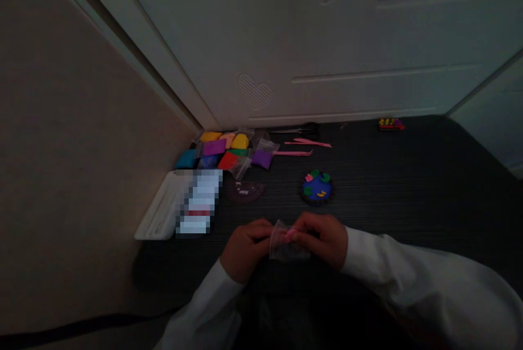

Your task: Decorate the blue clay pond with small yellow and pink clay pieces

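Note:
Near the front edge of the dark table, my left hand (pixel 249 246) pinches one side of a small clear plastic bag (pixel 281 252). My right hand (pixel 322 235) is closed on the other side of the bag, thumb and fingers about a lump of pink clay (pixel 291 234). Whether the pink clay lies inside the bag or outside it is hard to tell. Just beyond my right hand sits a round clay pond (pixel 316 188), blue with a dark rim, green leaves, a pink flower and yellow bits.
Several bags of coloured clay (pixel 214 147) lie at the back left, with a purple bag (pixel 262 159) beside pink modelling tools (pixel 308 143). A white tray (pixel 157 211), a blurred-out sheet (pixel 202 203) and a dark semicircular piece (pixel 245 192) lie left. Small colourful piece (pixel 391 124) back right; walls enclose the table.

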`<state>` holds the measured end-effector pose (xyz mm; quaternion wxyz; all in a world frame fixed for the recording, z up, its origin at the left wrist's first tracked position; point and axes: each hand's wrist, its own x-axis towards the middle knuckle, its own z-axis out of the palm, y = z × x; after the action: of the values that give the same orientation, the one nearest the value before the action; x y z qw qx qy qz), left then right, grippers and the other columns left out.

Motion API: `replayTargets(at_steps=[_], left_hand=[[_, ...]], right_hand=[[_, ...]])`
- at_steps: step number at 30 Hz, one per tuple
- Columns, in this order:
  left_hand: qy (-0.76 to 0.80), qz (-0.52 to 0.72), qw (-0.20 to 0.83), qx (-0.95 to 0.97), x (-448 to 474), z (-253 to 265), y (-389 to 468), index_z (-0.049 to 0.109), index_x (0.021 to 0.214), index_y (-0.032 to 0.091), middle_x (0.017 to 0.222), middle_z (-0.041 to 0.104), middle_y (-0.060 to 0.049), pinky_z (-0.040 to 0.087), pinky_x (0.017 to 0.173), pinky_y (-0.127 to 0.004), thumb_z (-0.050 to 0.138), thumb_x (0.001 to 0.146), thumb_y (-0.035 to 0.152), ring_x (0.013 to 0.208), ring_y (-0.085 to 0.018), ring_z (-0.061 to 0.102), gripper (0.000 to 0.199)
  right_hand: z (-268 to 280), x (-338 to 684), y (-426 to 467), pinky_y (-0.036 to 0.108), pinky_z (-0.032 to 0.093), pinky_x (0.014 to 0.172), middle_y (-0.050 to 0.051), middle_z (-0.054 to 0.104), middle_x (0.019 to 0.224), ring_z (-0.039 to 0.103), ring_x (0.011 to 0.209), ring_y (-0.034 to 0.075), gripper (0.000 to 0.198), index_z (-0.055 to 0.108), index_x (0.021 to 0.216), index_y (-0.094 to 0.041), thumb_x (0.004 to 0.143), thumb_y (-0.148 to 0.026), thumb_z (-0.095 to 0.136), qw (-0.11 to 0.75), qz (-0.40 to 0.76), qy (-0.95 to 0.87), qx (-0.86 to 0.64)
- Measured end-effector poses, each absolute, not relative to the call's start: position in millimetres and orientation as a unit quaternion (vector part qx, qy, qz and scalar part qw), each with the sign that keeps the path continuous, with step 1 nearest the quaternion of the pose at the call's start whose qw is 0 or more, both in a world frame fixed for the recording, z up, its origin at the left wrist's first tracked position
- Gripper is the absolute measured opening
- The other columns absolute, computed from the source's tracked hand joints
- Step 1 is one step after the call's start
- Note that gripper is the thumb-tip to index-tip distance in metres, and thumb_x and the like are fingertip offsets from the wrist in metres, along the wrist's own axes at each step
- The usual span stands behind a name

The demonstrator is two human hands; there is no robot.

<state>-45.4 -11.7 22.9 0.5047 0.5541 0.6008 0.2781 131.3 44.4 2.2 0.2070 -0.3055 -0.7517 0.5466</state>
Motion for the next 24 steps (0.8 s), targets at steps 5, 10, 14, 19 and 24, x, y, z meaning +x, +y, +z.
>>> replayTargets(at_steps=[5, 10, 14, 19, 24], left_hand=[[0.591, 0.282, 0.521, 0.548, -48, 28, -12, 0.062, 0.095, 0.023, 0.077, 0.057, -0.002, 0.039, 0.065, -0.023, 0.055, 0.071, 0.031, 0.073, -0.013, 0.053, 0.026], [0.583, 0.287, 0.528, 0.547, -49, 36, -14, 0.062, 0.096, 0.023, 0.080, 0.057, -0.003, 0.039, 0.066, -0.023, 0.058, 0.069, 0.030, 0.076, -0.014, 0.053, 0.028], [0.594, 0.284, 0.518, 0.546, -45, 41, -13, 0.061, 0.097, 0.024, 0.077, 0.057, -0.003, 0.038, 0.063, -0.022, 0.054, 0.072, 0.030, 0.072, -0.014, 0.053, 0.027], [0.604, 0.271, 0.483, 0.573, -42, 43, -12, 0.065, 0.090, 0.023, 0.072, 0.058, -0.002, 0.039, 0.063, -0.021, 0.052, 0.074, 0.028, 0.070, -0.013, 0.054, 0.021], [0.633, 0.274, 0.434, 0.579, -33, 40, -13, 0.066, 0.086, 0.024, 0.072, 0.058, -0.001, 0.039, 0.064, -0.020, 0.054, 0.072, 0.031, 0.069, -0.012, 0.055, 0.020]], right_hand=[[7, 130, 43, 0.020, 0.041, 0.051, 0.004, 0.064, 0.070, 0.056, 0.058, 0.009, 0.023, 0.053, 0.079, -0.014, 0.076, -0.036, 0.048, 0.223, 0.604, -0.702, -0.305], [9, 131, 44, 0.023, 0.044, 0.058, 0.006, 0.064, 0.081, 0.058, 0.067, 0.010, 0.022, 0.050, 0.084, -0.015, 0.077, -0.035, 0.047, 0.229, 0.664, -0.662, -0.262], [8, 133, 44, 0.021, 0.043, 0.054, 0.003, 0.063, 0.074, 0.056, 0.062, 0.009, 0.020, 0.050, 0.083, -0.015, 0.077, -0.034, 0.048, 0.247, 0.669, -0.653, -0.255], [13, 134, 43, 0.020, 0.040, 0.053, 0.001, 0.062, 0.068, 0.055, 0.059, 0.008, 0.018, 0.050, 0.081, -0.017, 0.077, -0.034, 0.048, 0.241, 0.576, -0.719, -0.305], [8, 133, 42, 0.019, 0.036, 0.049, -0.003, 0.057, 0.058, 0.051, 0.052, 0.008, 0.019, 0.045, 0.073, -0.018, 0.073, -0.036, 0.052, 0.243, 0.495, -0.757, -0.350]])
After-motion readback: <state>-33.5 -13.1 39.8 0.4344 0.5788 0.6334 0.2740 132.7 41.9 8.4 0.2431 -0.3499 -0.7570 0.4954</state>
